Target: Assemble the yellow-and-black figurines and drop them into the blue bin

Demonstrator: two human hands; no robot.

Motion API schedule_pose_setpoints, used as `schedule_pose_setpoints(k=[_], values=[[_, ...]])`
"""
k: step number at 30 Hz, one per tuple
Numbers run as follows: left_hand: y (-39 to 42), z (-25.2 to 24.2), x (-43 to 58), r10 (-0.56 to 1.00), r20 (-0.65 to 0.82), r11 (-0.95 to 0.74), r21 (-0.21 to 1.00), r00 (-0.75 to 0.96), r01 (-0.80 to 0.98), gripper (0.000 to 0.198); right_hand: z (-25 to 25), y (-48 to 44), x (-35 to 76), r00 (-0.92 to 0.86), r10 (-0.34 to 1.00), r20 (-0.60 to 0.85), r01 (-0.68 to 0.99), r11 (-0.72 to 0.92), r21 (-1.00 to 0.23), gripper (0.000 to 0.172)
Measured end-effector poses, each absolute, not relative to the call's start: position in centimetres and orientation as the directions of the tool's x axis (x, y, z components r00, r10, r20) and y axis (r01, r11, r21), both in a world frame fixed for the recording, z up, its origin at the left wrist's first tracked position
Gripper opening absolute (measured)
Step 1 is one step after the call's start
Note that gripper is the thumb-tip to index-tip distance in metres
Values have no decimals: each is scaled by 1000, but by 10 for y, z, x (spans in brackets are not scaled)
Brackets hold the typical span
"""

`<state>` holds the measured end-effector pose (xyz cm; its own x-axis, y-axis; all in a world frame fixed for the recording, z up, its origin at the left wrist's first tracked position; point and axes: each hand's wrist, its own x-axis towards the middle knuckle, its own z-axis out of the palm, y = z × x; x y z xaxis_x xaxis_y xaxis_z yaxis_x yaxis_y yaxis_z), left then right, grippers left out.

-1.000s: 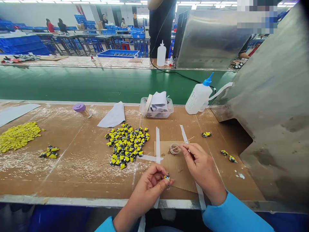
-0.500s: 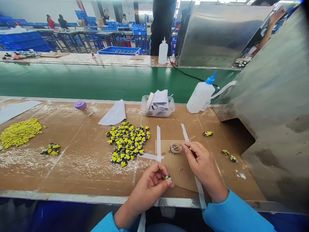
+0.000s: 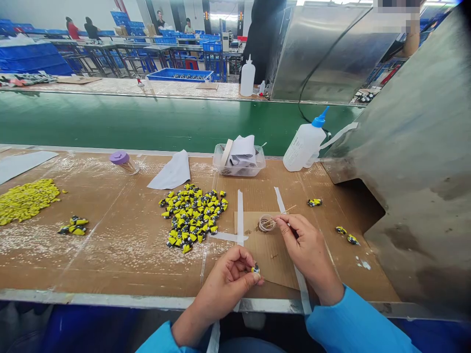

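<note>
Held piece: I see a small yellow-and-black moulded charm [image 3: 255, 268] pinched at the tips of the left-hand fingers, just above the bench's front edge.

Left hand: My view shows the left hand [image 3: 224, 282] closed on that charm, with the thumb pressed against it from below.

Right hand: The right hand [image 3: 307, 245] is closed too, holding a thin pale wooden stick [image 3: 285, 210] between thumb and forefinger.

Stick tip: It crosses a small round coil of clear material [image 3: 266, 223], and I can't tell what the coil is made of.

Work mat: That coil lies on a brown cardboard sheet [image 3: 265, 250], which sits beneath the right hand and just beside the left.

Nearby pieces: A heaped cluster of yellow-and-black charms [image 3: 193, 218] lies left of the sheet; a few loose charms [image 3: 348, 236] sit to its right.

Further left: I can make out a mound of plain yellow pieces [image 3: 25, 201] on the speckled brown bench top [image 3: 110, 260].

Back of bench: Behind these stand a clear plastic tub holding white paper [image 3: 239, 171] and a white plastic bottle with a blue nozzle [image 3: 303, 149].
</note>
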<state>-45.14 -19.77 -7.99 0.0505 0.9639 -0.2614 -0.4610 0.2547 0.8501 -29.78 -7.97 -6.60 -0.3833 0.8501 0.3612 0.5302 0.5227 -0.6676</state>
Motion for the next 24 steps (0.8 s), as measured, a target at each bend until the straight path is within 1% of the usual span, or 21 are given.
schedule_pose_setpoints(k=[6,15,20,24], values=[[-197,-75,-451,963,-271,247,854,15,-458,24,-64,-81,-298,-391,862,323,538,499,-680,19],[-198,-79,-452,966,-259,237,842,21,-484,24,-64,-80,-295,-338,870,360,539,492,-684,20],[-197,-75,-450,955,-294,242,838,-30,-489,26,-63,-81,-297,-345,859,379,557,512,-654,22],[-196,-76,-449,943,-314,223,840,-109,-495,26,-60,-82,-300,-370,861,349,566,507,-649,23]])
